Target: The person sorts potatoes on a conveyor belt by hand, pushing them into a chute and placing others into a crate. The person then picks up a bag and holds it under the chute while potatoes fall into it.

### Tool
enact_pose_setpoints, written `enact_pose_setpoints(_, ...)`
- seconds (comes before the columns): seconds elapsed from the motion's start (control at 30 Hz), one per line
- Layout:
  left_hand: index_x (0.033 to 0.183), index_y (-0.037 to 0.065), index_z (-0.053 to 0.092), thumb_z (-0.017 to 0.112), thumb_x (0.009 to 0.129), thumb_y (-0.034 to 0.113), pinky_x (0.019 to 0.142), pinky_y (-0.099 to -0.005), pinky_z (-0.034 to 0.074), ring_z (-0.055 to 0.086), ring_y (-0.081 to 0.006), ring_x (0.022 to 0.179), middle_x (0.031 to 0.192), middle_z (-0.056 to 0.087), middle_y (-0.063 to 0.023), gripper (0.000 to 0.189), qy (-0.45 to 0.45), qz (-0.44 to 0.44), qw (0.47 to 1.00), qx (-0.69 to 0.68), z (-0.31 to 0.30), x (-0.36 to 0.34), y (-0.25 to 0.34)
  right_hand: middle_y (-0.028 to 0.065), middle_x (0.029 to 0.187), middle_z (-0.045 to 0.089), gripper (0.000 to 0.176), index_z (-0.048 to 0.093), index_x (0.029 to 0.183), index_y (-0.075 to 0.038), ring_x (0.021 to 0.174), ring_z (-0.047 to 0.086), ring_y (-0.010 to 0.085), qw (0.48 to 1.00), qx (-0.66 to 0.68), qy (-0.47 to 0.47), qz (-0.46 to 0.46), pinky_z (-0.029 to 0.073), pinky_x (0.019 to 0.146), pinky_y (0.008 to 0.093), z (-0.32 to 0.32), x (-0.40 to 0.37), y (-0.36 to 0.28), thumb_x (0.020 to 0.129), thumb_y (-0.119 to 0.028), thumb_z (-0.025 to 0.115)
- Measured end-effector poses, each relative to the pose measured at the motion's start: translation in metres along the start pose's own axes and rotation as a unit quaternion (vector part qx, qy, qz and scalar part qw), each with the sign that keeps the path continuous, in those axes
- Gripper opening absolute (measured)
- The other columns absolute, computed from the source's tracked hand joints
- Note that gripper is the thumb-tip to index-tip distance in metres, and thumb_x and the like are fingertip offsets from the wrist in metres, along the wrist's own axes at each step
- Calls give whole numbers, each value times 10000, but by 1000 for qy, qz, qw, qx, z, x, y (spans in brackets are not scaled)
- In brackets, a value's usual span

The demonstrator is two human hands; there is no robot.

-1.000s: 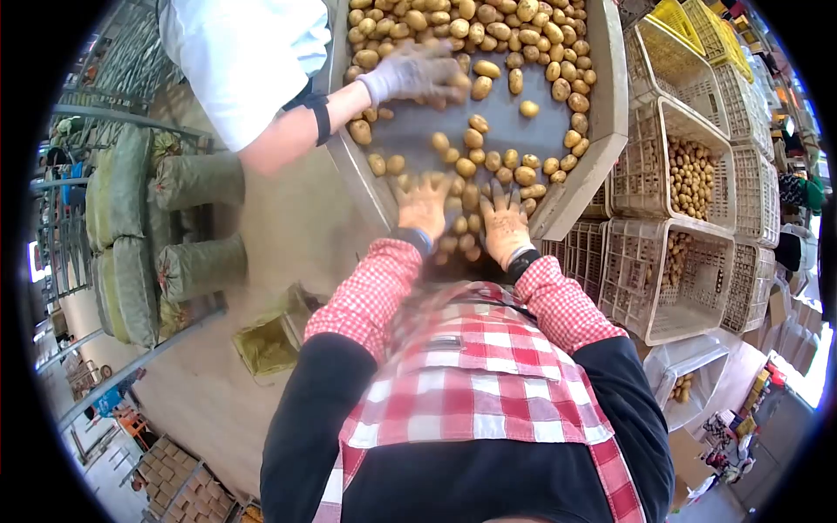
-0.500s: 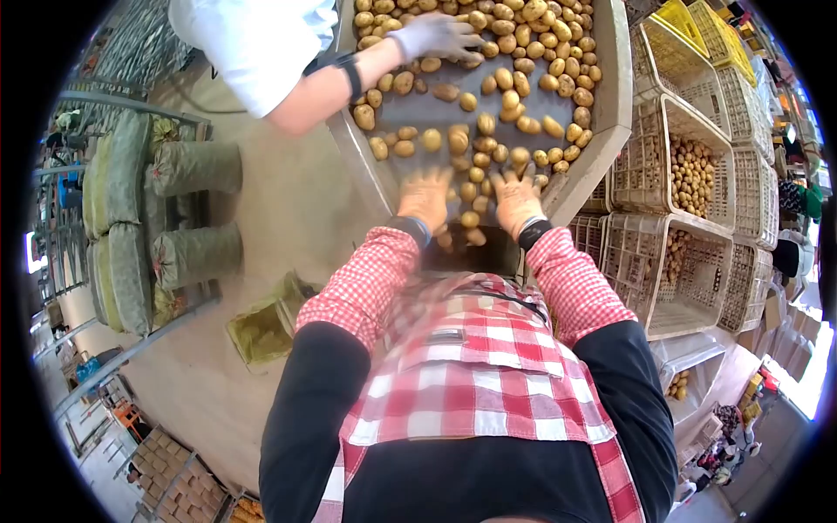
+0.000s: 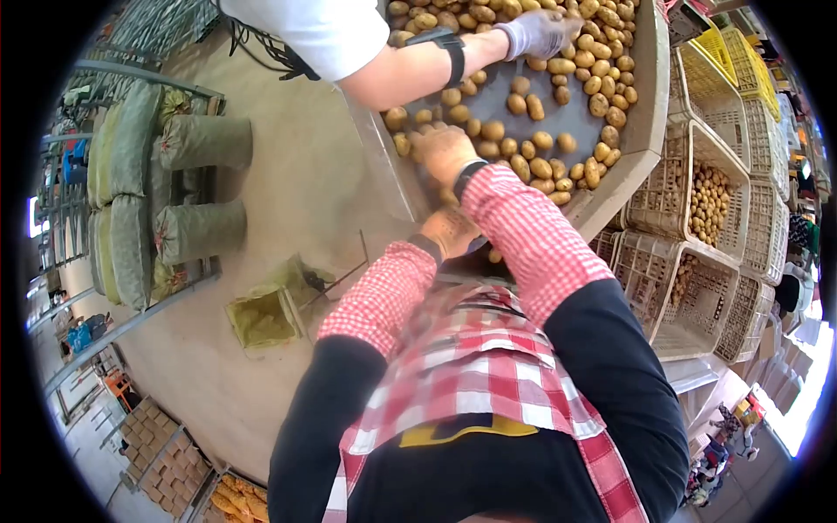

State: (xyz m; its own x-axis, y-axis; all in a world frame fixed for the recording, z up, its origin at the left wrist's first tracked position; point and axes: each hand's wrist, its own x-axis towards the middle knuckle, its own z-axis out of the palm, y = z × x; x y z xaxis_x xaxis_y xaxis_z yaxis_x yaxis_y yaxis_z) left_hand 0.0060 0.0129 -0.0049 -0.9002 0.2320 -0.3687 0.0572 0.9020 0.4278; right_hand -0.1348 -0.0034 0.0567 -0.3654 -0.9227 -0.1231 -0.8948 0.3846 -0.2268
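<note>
Potatoes (image 3: 540,167) lie scattered over the grey bed of a sloping chute (image 3: 641,174), thickest at its far end. On the left side of the chute, my right hand (image 3: 445,152) reaches across with its fingers spread over potatoes by the side wall. Lower down, my left hand (image 3: 452,231) is at the chute's narrow mouth, below my right wrist; its fingers are blurred and partly hidden. Another person's gloved hand (image 3: 540,35) rests among the potatoes farther up. A single potato (image 3: 495,255) shows just below the mouth.
Stacked plastic crates (image 3: 680,296) stand along the right, some with potatoes inside. Full green sacks (image 3: 205,142) are piled on the left by metal rails. An open green bag (image 3: 261,318) on a frame stands on the floor. The other person's arm (image 3: 418,74) crosses the chute's upper left.
My right hand has swung left across the chute, and my left hand has drawn down toward its mouth. The other person's gloved hand has moved right. Fewer potatoes lie near the mouth.
</note>
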Motion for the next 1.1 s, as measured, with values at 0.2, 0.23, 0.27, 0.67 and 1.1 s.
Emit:
enact_pose_setpoints(0.2,1490,138,522,429,1015,494,1225,-422,325,439,-304,1458,1547,519,-116,601,-32,-41,993,-110,4,0,-4,99,1261,657,269,668,1216,-128,1150,665,275,987,2,-126,100,561,912,388,3,4,-16,960,-148,588)
enact_pose_setpoints(0.23,1476,137,537,437,1014,471,1217,-424,335,456,-309,1444,1541,526,-109,579,-46,-43,990,-125,-5,-2,-1,98,1206,670,232,694,1153,-114,1141,666,287,991,20,-112,72,559,914,406,24,-9,-7,953,-170,589)
enact_pose_setpoints(0.27,1461,135,553,446,1012,449,1210,-426,345,473,-315,1430,1536,534,-102,558,-61,-45,987,-141,-14,-4,3,107,1190,690,232,711,1118,-101,1136,663,291,998,14,-34,43,553,898,419,48,-29,1,958,-202,577)
enact_pose_setpoints(0.67,1379,164,627,463,1006,372,1133,-425,429,571,-305,1333,1434,623,-105,457,40,22,997,-61,6,-7,-2,85,1275,669,251,728,1174,-157,1095,683,257,978,-122,-159,-62,558,800,355,25,-38,-16,959,-162,599)
enact_pose_setpoints(1.1,1230,188,697,595,942,275,979,-395,519,678,-252,1106,1188,719,-61,318,69,174,980,75,-7,-7,-1,124,1263,632,311,671,1121,-96,1112,671,345,992,108,-6,61,574,901,441,-22,-155,27,823,-24,618)
